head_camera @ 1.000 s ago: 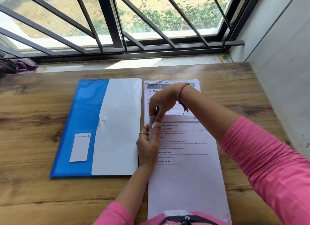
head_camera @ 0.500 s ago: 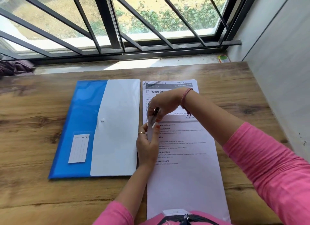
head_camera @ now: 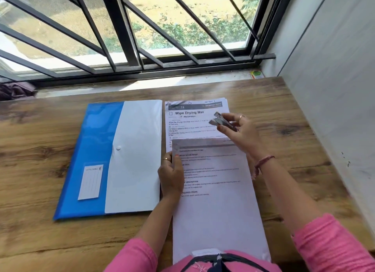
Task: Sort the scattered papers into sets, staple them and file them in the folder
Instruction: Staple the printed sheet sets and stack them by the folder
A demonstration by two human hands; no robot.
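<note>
A set of printed papers (head_camera: pixel 215 206) lies lengthwise in front of me, its top overlapping a second set headed "Wipe Drying Mat" (head_camera: pixel 188 119). My left hand (head_camera: pixel 171 174) pinches the near set's left edge close to its top corner. My right hand (head_camera: pixel 241 133) holds a small metal stapler (head_camera: pixel 220 120) lifted above the far set, to the right of that corner. A blue and white folder (head_camera: pixel 105 158) lies closed on the wooden table (head_camera: pixel 30 150), left of the papers.
A barred window (head_camera: pixel 132 38) and its sill run along the table's far edge. A grey wall (head_camera: pixel 334 109) bounds the right side. A small green and yellow object (head_camera: pixel 257 74) sits on the sill's right end, and dark cloth (head_camera: pixel 14 91) at its left.
My right hand has drawn the stapler away from the near set's top left corner, up and to the right. My left hand still pinches the same edge.
</note>
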